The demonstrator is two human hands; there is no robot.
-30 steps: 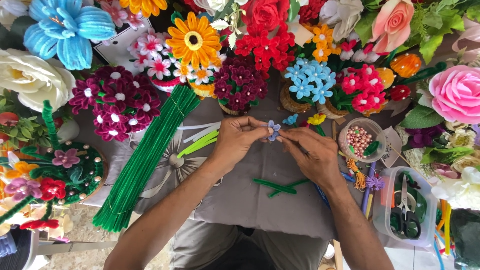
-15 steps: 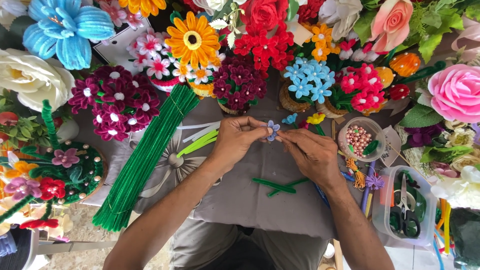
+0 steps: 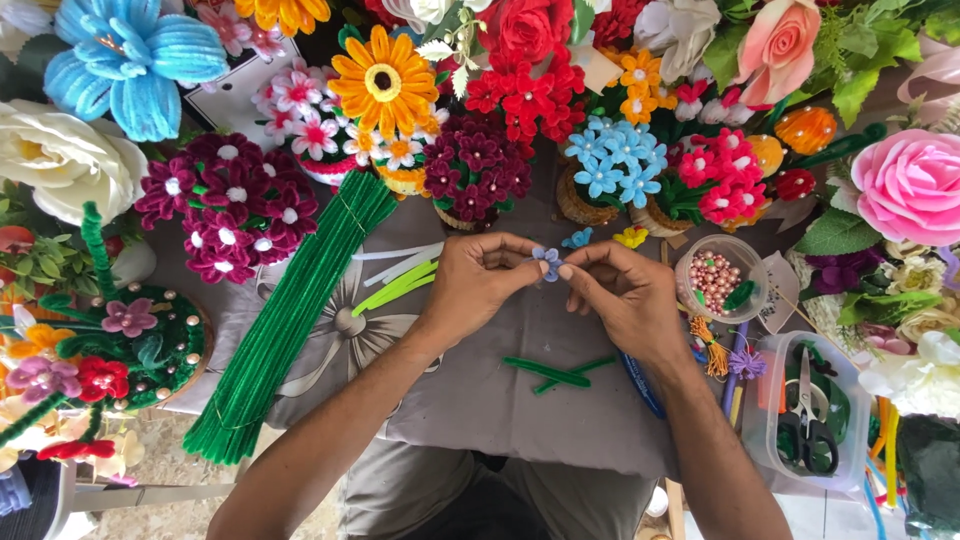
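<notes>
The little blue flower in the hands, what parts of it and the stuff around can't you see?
- Little blue flower, head view: its stem, if any, is hidden by the fingertips of the left hand and right hand.
- Green pieces: too small to tell how they join.
- Scissors in the clear box: handles blurred among other tools.
- Pink rose: cut off by the right edge.
</notes>
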